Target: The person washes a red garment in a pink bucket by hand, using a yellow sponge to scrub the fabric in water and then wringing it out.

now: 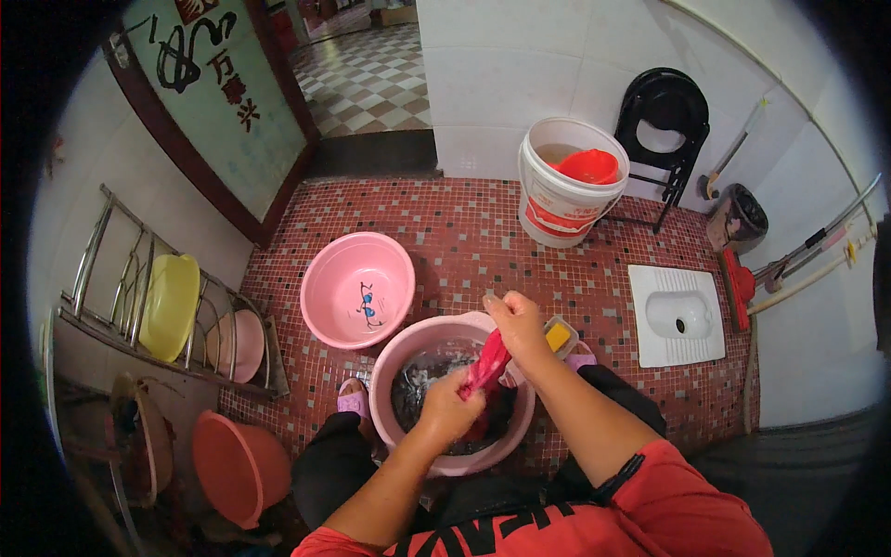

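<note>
A wet pinkish-red cloth (486,365) is stretched and bunched between my two hands above a pink basin (380,390). My left hand (449,407), the lower one, is closed round one end, and some of the cloth hangs below it toward the water. Farther up and to the right, my right hand (518,329) grips the other end in a fist. Dark fabric (405,390) lies in the basin's water. Just right of the basin sits a small clear box with a yellow bar (557,336), probably soap.
Another pink basin (357,251) stands ahead on the left. A white bucket (548,218) holds water and a red dipper (590,167). At right are a squat toilet (682,316), a black folding chair (661,102) and brooms. A metal rack (139,353) and a red tub (237,469) stand at left.
</note>
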Action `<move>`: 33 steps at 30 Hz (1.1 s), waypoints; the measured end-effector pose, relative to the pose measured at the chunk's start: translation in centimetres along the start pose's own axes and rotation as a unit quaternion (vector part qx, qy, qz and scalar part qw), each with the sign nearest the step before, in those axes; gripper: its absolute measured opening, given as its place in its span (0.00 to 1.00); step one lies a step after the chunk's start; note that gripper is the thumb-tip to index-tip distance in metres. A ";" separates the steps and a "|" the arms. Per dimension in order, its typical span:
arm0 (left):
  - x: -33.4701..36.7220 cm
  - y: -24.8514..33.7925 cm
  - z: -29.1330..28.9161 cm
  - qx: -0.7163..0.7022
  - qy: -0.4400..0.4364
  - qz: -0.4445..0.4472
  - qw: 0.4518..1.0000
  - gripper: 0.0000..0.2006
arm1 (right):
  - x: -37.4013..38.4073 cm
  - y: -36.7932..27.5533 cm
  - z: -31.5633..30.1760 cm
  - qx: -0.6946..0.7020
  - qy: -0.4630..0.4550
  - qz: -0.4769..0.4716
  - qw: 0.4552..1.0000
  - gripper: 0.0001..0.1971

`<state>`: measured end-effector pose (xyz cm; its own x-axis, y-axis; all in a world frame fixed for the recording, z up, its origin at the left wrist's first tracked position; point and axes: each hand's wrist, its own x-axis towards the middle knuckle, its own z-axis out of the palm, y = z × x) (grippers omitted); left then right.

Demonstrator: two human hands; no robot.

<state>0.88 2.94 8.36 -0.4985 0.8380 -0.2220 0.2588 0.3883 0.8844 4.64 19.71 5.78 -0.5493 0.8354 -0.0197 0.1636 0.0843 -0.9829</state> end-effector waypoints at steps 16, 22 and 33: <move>-0.7 -2.4 1.9 -0.626 -0.011 -0.221 0.748 0.16 | -5.3 0.0 3.2 -0.186 -0.131 -0.196 0.954 0.13; -1.2 -3.0 1.4 -0.634 0.024 -0.236 0.736 0.16 | -11.3 -1.9 4.5 -0.261 -0.250 -0.383 0.850 0.09; -0.8 -4.0 0.3 -0.347 0.094 -0.229 0.905 0.17 | -11.7 -2.1 4.1 -0.227 -0.215 -0.461 0.831 0.07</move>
<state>0.51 0.85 4.87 -0.5706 0.5444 -0.6148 -0.5596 0.2903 0.7763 7.33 7.49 7.35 -0.8381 0.0391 0.5441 -0.2509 0.8580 -0.4482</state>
